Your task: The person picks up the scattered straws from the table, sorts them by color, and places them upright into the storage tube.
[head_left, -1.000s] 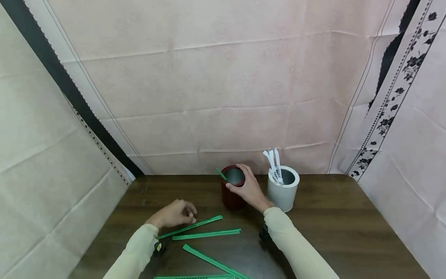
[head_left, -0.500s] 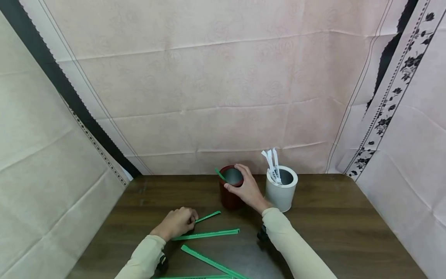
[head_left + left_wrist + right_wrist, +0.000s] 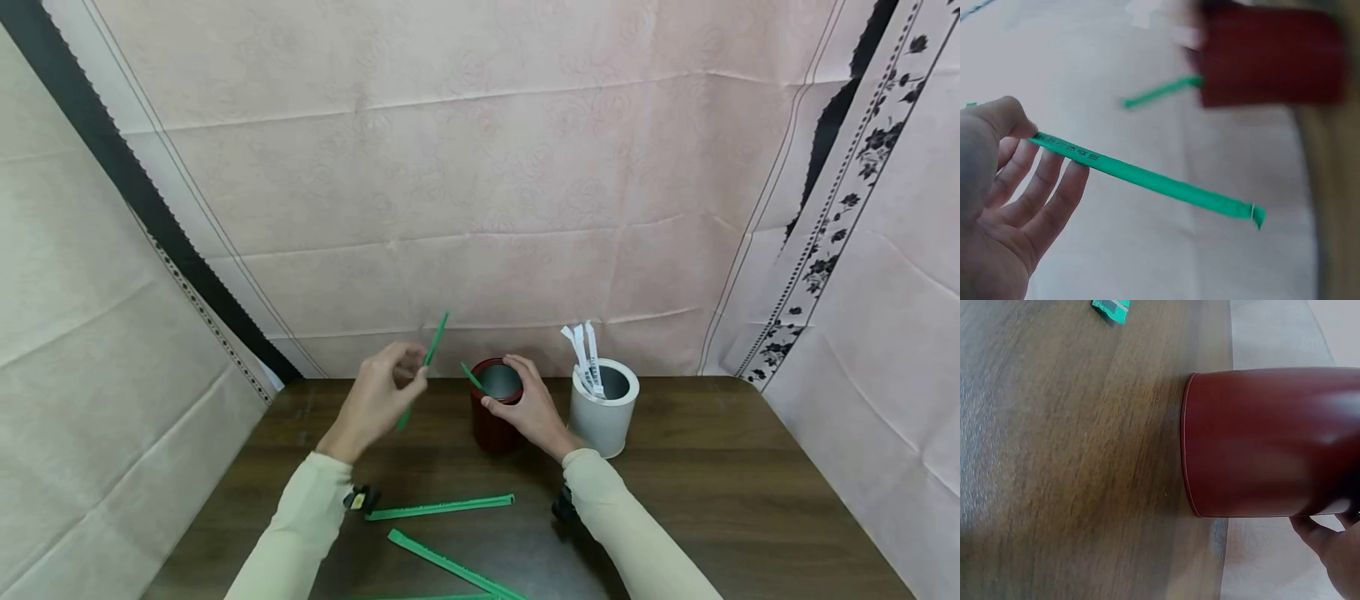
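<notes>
My left hand [image 3: 375, 400] pinches a slim green stick packet [image 3: 1166, 184] with dark printing, raised and steeply tilted, left of the dark red cup [image 3: 491, 425]. In the left wrist view, thumb and fingertips hold it near one end, and the other end sticks out free. My right hand [image 3: 534, 417] grips the cup at its rim from the right. The cup stands upright on the table, and another green stick packet [image 3: 472, 377] leans out over its left rim.
Several green stick packets lie on the wooden table [image 3: 750, 500] in front, among them one nearly level packet [image 3: 442, 507] and one slanting packet [image 3: 450, 567]. Right of the red cup stands a white container [image 3: 606, 425] holding several white stick packets [image 3: 588, 358]. A cloth backdrop [image 3: 480, 183] hangs behind.
My left hand has picked up the farthest green stick packet from the table and raised it toward the red cup, tilting it steeply. The right hand stays on the cup.
</notes>
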`<act>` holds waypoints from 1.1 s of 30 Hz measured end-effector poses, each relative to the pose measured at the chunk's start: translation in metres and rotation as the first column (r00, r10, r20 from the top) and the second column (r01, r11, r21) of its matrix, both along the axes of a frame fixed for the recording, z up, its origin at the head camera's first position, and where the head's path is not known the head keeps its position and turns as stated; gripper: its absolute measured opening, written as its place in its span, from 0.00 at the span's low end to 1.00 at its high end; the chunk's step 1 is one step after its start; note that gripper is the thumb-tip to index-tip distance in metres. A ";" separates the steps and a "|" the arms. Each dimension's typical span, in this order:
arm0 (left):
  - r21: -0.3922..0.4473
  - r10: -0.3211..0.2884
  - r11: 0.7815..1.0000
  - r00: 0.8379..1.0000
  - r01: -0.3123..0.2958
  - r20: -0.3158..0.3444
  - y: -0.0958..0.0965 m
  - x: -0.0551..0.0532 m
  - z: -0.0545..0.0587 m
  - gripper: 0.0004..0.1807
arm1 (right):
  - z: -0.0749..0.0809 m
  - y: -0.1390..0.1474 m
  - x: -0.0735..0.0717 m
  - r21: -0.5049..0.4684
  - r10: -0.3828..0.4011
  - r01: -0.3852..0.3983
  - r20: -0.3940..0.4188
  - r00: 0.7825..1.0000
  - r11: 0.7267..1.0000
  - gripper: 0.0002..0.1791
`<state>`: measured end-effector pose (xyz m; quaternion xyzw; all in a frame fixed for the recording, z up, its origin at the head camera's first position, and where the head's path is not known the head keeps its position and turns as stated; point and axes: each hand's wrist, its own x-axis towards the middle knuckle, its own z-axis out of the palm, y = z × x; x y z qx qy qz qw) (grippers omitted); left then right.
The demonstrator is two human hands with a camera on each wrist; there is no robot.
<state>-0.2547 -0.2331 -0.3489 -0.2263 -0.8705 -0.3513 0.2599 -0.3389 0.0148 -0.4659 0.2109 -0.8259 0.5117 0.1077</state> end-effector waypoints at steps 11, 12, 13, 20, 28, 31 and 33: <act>0.327 -0.044 0.944 0.999 0.045 -0.010 0.054 -0.046 0.043 0.09 | -0.001 0.001 -0.002 0.030 -0.015 0.015 -0.005 1.000 0.999 0.48; 0.357 -0.048 0.933 0.999 0.039 0.015 0.056 -0.052 0.040 0.09 | -0.001 0.001 -0.002 0.030 -0.015 0.015 -0.003 1.000 0.999 0.47; 0.376 -0.040 0.926 0.998 0.021 0.045 0.058 -0.058 0.037 0.09 | -0.001 0.001 -0.002 0.030 -0.016 0.016 -0.002 1.000 0.999 0.47; 0.335 0.058 0.931 0.966 -0.143 0.251 0.073 -0.088 0.003 0.07 | -0.001 -0.001 -0.001 0.016 -0.012 0.012 -0.019 1.000 1.000 0.46; 0.120 0.111 0.975 0.876 -0.188 0.470 0.072 -0.088 -0.014 0.25 | 0.000 -0.002 0.000 0.001 -0.003 0.003 -0.021 1.000 1.000 0.45; 0.118 0.105 0.974 0.851 -0.192 0.514 0.063 -0.082 -0.007 0.37 | 0.000 -0.001 0.000 0.004 0.003 -0.003 -0.014 1.000 1.000 0.46; 0.128 0.099 0.973 0.844 -0.194 0.527 0.055 -0.075 0.001 0.40 | -0.001 0.000 0.000 0.004 0.007 -0.007 -0.010 1.000 1.000 0.47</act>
